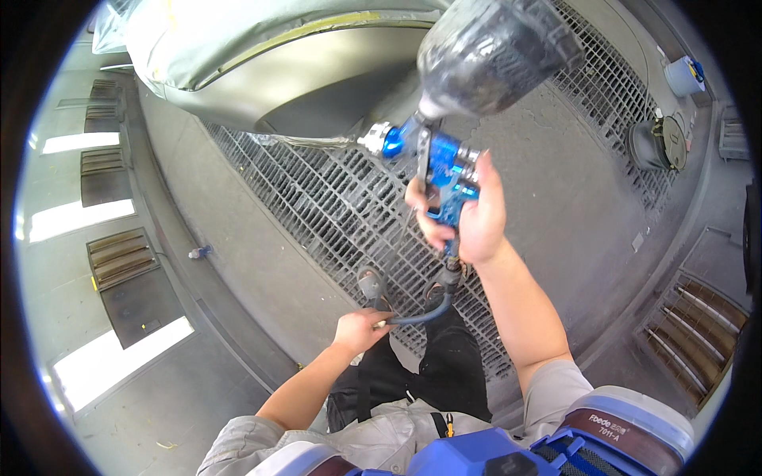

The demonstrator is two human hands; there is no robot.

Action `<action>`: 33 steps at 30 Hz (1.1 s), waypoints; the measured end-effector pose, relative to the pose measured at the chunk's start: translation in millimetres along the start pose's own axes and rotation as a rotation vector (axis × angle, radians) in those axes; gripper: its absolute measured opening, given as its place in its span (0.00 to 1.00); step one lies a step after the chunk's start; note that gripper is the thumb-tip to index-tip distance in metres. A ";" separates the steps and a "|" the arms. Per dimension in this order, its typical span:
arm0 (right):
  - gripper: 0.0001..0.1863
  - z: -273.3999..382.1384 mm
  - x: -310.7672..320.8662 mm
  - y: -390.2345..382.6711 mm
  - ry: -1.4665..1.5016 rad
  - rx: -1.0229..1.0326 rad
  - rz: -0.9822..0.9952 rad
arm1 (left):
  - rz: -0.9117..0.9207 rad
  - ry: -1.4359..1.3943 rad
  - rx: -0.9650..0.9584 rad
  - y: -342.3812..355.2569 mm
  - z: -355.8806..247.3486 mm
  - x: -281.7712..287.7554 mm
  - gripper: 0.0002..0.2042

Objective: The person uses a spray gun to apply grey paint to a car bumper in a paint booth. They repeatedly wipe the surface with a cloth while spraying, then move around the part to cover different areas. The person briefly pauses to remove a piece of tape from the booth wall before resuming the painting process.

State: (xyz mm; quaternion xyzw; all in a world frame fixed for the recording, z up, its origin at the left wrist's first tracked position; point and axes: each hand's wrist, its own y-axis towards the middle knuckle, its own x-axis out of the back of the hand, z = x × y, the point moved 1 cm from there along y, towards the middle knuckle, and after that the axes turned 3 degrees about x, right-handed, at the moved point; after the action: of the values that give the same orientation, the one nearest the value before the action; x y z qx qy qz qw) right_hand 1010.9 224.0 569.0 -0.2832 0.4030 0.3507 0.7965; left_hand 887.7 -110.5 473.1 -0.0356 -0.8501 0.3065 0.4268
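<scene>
My right hand [480, 214] is wrapped round the handle of a blue spray gun [446, 163], its fingers at the trigger. A smeared, dark translucent paint cup [496, 59] sits on top of the gun. The silver nozzle [375, 140] faces left, close to the lower edge of a grey car body panel [317, 75]. From the handle's base an air hose [425, 317] curves down and left, and my left hand [361, 329] is closed round it in front of my waist. Pale masking sheet [182, 40] and yellowish tape [317, 26] border the panel.
I stand on a metal floor grating [317, 206]; a second grating [611, 87] runs along the right. At the right are a lidded grey drum [659, 144] and a white bucket [684, 77]. A small bottle-like object [200, 252] lies by the left wall, which has louvred vents [121, 258].
</scene>
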 end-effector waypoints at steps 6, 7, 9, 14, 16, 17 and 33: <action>0.46 50.0 34.5 9.0 -0.113 0.204 -0.338 | -0.076 -0.035 -0.023 11.2 -29.0 3.1 0.13; 0.44 53.6 40.6 7.0 -0.157 0.217 -0.443 | -0.078 -0.022 -0.017 12.9 -31.5 3.9 0.13; 0.44 53.3 47.9 0.4 -0.196 0.251 -0.483 | -0.080 0.008 -0.004 15.1 -35.4 4.6 0.13; 0.42 52.8 69.4 -15.1 0.092 0.159 -0.228 | 0.036 0.011 0.020 17.1 -43.0 3.8 0.14; 0.42 49.8 80.4 -11.6 0.140 0.170 -0.221 | 0.043 0.038 0.031 16.8 -44.9 5.6 0.15; 0.42 47.0 86.4 -10.7 0.077 0.158 -0.346 | 0.036 0.062 0.042 17.3 -44.7 7.7 0.15; 0.44 35.1 115.1 -14.9 -0.227 0.265 -0.411 | 0.042 0.147 0.066 67.2 -39.8 22.2 0.16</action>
State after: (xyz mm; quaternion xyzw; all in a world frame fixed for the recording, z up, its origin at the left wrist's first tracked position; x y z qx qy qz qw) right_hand 1087.6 278.9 492.9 -0.2113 0.2875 0.1553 0.9212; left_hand 889.9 -29.4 469.5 -0.0616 -0.8048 0.3398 0.4827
